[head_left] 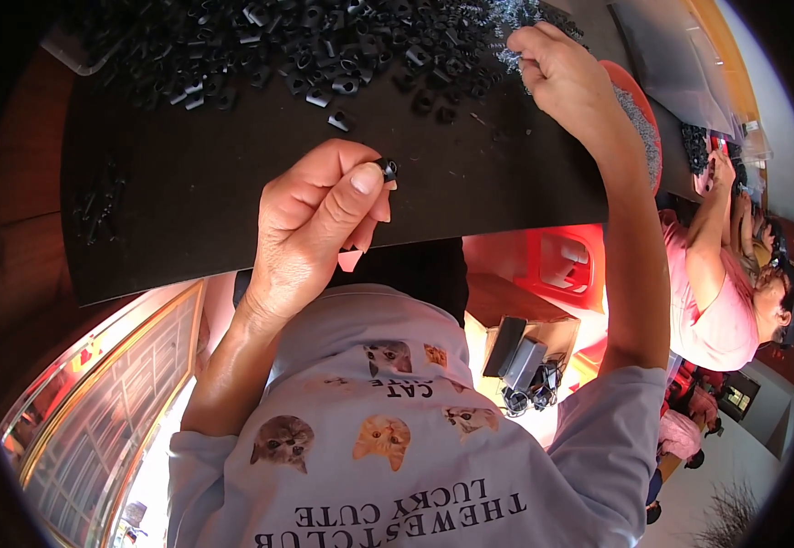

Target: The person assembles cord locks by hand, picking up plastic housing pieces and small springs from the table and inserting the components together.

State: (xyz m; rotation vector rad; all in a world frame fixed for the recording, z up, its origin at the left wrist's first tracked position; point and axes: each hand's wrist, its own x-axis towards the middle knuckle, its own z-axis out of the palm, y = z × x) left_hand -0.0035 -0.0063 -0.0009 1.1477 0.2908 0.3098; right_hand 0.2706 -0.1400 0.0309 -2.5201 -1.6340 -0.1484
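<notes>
Above the near part of the dark table [205, 192], my left hand [305, 224] pinches a small black plastic piece with a round hole [389, 169] between thumb and fingers. My right hand [566, 78] is farther off to the right, at a heap of small silvery metal springs [511, 14]. Its thumb and fingertips are drawn together; whatever is between them is too small to make out. Across the far side spreads a large pile of similar black plastic pieces [324, 46]. One loose piece [342, 120] lies apart, just beyond my left hand.
A red basin [614, 71] of tiny grey parts stands beside my right forearm. Thin dark pieces [100, 205] lie at the table's left. Below are a red plastic stool [529, 256] and a cardboard box [543, 315] with black cabled devices [520, 361]. Another person in pink [716, 310] works at right.
</notes>
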